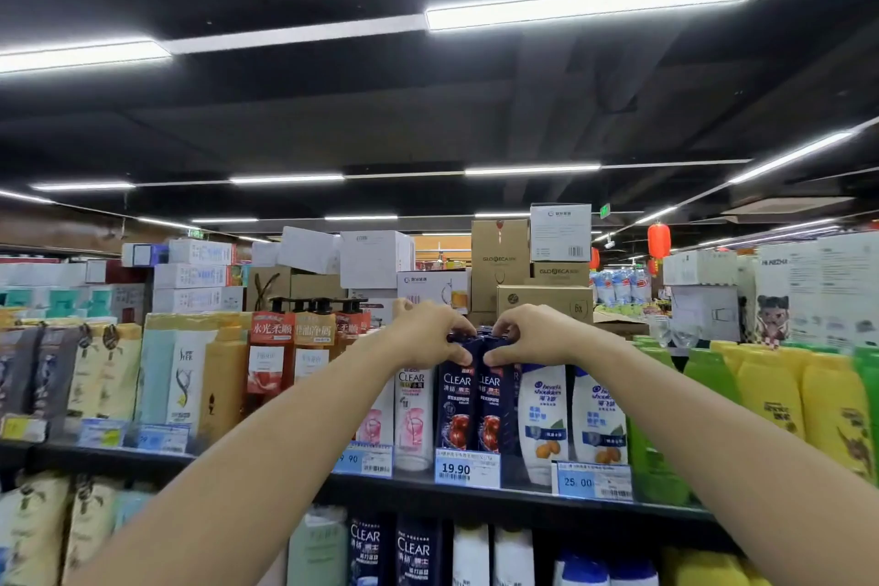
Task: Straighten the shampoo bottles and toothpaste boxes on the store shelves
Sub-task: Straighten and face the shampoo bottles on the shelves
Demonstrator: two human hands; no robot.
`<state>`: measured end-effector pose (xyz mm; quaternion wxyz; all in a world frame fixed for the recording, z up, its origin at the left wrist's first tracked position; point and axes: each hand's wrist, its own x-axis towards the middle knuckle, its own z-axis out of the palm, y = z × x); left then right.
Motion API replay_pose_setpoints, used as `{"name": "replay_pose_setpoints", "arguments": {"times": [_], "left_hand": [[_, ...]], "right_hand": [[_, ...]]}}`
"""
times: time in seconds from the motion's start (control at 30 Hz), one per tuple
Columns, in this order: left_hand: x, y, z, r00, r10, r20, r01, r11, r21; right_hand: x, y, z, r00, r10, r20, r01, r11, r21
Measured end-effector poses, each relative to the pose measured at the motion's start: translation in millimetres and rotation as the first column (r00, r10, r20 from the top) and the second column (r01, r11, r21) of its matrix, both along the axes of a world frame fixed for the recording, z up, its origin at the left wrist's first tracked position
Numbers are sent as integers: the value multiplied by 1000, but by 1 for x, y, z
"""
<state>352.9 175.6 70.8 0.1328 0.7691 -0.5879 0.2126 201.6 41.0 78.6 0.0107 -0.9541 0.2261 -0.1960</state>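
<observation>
Two dark navy Clear shampoo bottles stand side by side on the top shelf [513,497]. My left hand [425,333] grips the cap of the left navy bottle [454,404]. Pinched around the top of the right navy bottle [492,409] is my right hand [537,333]. Both bottles stand upright and touch each other. A white and pink Clear bottle [414,414] is just to their left, and two white Head & Shoulders bottles [544,419] are to their right. No toothpaste boxes are recognisable.
Orange pump bottles [272,347] and pale teal and yellow bottles [176,376] fill the shelf at left; green and yellow bottles [770,390] at right. Price tags [466,469] hang on the shelf edge. More Clear bottles [414,552] stand on the shelf below. Cartons [544,300] are stacked behind.
</observation>
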Motion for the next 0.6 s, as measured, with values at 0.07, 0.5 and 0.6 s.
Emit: {"name": "replay_pose_setpoints", "arguments": {"times": [0.07, 0.5, 0.6], "left_hand": [[-2, 3, 1, 999, 24, 38, -24, 1000, 13], [5, 10, -4, 997, -13, 76, 15, 1000, -23], [7, 11, -7, 997, -23, 75, 26, 999, -37]], "right_hand": [[4, -1, -3, 1000, -12, 21, 12, 1000, -14], [-1, 1, 2, 999, 41, -6, -40, 995, 91], [1, 3, -1, 1000, 18, -4, -17, 996, 85]]}}
